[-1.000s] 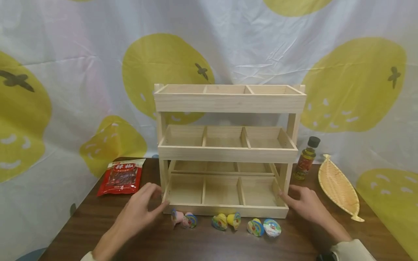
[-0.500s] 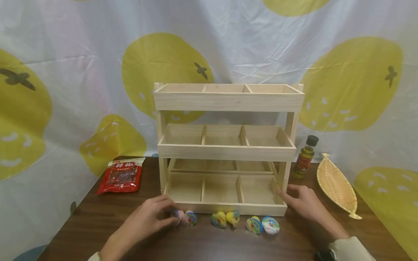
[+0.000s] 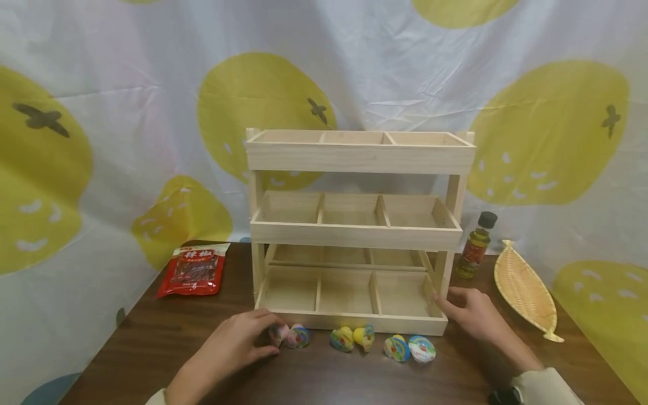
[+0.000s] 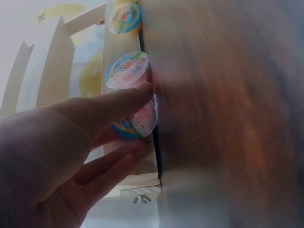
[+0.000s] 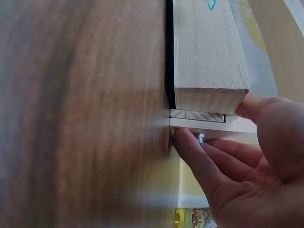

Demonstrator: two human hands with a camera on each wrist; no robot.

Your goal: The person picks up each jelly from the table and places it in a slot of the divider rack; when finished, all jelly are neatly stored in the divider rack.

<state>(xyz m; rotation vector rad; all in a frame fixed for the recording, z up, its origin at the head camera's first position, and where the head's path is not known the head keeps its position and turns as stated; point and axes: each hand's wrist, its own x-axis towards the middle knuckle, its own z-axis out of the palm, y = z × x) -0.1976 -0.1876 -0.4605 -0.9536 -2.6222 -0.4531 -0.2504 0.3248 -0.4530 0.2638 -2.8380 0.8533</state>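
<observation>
A pale wooden three-tier rack (image 3: 354, 236) stands on the dark table, each tier split into compartments. My left hand (image 3: 238, 343) is at the rack's lower left front corner, thumb and fingers around the outer pink jelly cup (image 4: 144, 118). A second pink jelly cup (image 3: 297, 336) leans right beside it. On the other side, my right hand (image 3: 473, 316) grips the bottom tier's right end, thumb at its inner side and fingers around the outer face near a metal wing nut (image 5: 200, 138). Two yellow jelly cups (image 3: 342, 339) lie before the middle compartment.
Two more jelly cups (image 3: 396, 349) lie in front of the right compartment. A red packet (image 3: 196, 270) is on the left. An oil bottle (image 3: 474, 247) and a leaf-shaped woven basket (image 3: 523, 289) are on the right. A lemon-print cloth (image 3: 385, 73) hangs behind.
My left hand has moved from the rack's left end down and right to the outer pink jelly cup. My right hand has stayed at the rack's right end.
</observation>
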